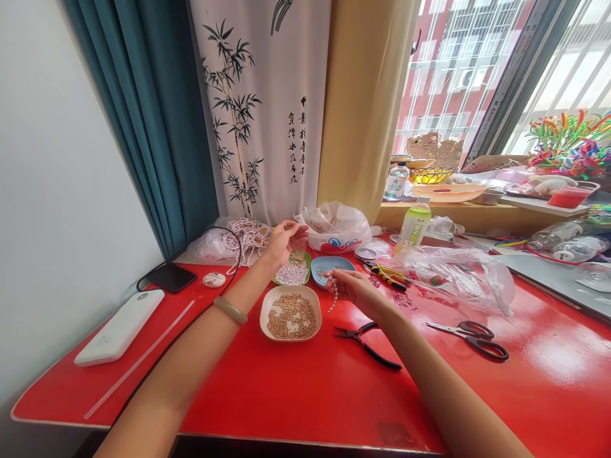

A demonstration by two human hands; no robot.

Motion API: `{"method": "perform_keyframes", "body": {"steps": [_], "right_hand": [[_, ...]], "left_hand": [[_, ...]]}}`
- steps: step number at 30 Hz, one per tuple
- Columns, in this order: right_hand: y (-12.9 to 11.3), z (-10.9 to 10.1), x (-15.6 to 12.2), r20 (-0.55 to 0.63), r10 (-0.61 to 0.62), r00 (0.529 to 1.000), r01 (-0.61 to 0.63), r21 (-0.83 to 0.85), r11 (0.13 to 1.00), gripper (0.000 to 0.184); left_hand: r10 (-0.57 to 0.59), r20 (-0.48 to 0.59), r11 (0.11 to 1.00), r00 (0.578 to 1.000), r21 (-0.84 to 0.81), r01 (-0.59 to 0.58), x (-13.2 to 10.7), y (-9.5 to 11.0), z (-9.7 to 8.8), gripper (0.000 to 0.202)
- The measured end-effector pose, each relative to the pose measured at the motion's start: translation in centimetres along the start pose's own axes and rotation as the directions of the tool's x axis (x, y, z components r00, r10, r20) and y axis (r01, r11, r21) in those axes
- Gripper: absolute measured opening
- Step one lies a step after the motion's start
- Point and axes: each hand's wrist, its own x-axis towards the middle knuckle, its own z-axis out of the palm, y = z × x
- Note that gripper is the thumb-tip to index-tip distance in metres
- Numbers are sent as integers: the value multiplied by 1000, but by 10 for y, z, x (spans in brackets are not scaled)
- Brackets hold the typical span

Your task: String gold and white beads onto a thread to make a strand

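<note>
Red table [286,394]: right hand [357,289] pinches bead strand [335,296]; left hand [285,240] curled, contents hard to tell.

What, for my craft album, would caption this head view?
At a red table, right hand holds a bead strand by the blue dish, left hand lifted near the green dish.

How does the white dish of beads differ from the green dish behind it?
The white dish holds golden beads; the green dish holds pale, silvery-pink ones. The white dish sits nearer the person, uncovered; the green dish lies partly beneath the left hand. Both are shallow, rest on the red table and are well filled with small round beads.
</note>
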Motion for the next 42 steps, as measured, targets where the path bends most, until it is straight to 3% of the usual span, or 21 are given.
{"method": "perform_keyframes", "body": {"steps": [4,8,11,15,18,24,28,34,36,39,42], "right_hand": [[-5,-11,-2,34,28,999,-23,-132,991,26],[-13,-30,-6,100,28,995,13,-384,923,31],[-20,-46,-8,93,32,995,31,-604,797,30],[-29,-63,-12,12,65,998,-25,-841,540,28],[-30,-72,-15,-54,114,992,-98,-898,429,23],[-23,-85,-13,-111,87,990,-135,-920,368,21],[-23,-88,-14,-145,24,989,-144,-931,336,22],[-33,-66,-15,-138,-138,981,-77,-923,377,16],[-34,-46,-15,-77,-207,975,49,-838,543,18],[-31,-12,-14,42,-146,988,137,-656,742,26],[-22,15,-15,107,-109,988,150,-547,823,26]], "left_hand": [[41,-32,999,999,-17,-42,6,0,-13,10],[49,-73,999,996,-2,-49,3,-2,-25,10],[9,-62,999,998,40,-7,-7,-10,-30,9],[-97,-11,985,995,140,98,-25,-27,-27,7],[-175,55,956,983,246,157,-38,-37,-21,10],[-197,171,906,965,407,113,-53,-43,-7,15],[-219,191,888,957,446,114,-59,-42,-1,15],[-197,216,865,956,498,66,-61,-43,-1,16],[-149,210,836,966,549,9,-61,-43,-2,15],[-61,212,780,975,620,-86,-62,-41,-2,13],[-28,231,745,973,654,-134,-66,-38,-3,11]]}}
